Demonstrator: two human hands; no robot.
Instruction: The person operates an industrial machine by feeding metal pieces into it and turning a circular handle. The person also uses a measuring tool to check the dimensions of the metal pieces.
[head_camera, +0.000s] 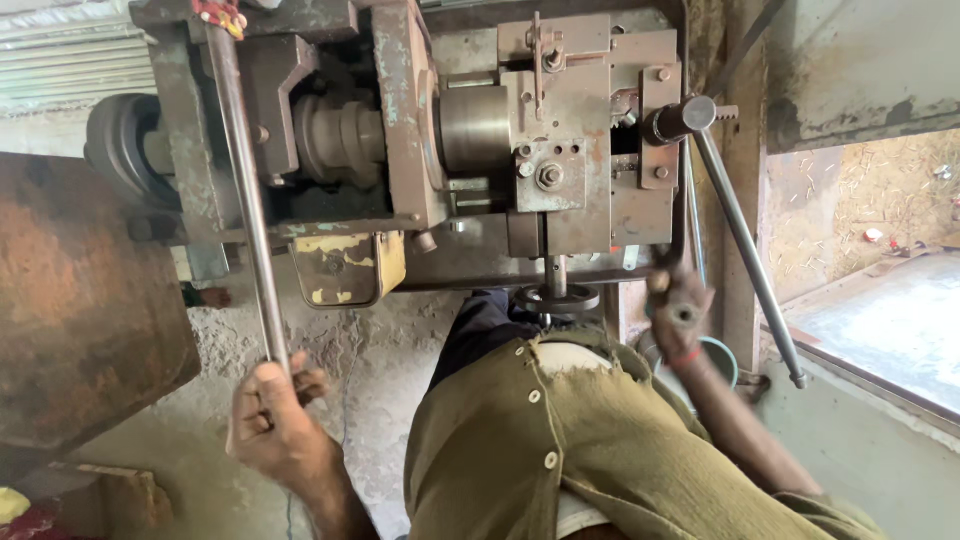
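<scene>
Head view: the left hand (268, 420) is wrapped around the low end of a long steel lever (247, 190) on the rusty machine (560, 150). The right hand (680, 312) is clenched on a dark knob. The lever looks rigid, heavy and smooth; the bottom end gives the best leverage.

Daylight enters from an opening at the right (890, 290), where the bright ground looks washed out. The machine (480, 140) is evenly, dimly lit with soft shadows beneath. Edges bend slightly from wide-angle distortion; focus is fairly sharp.
</scene>
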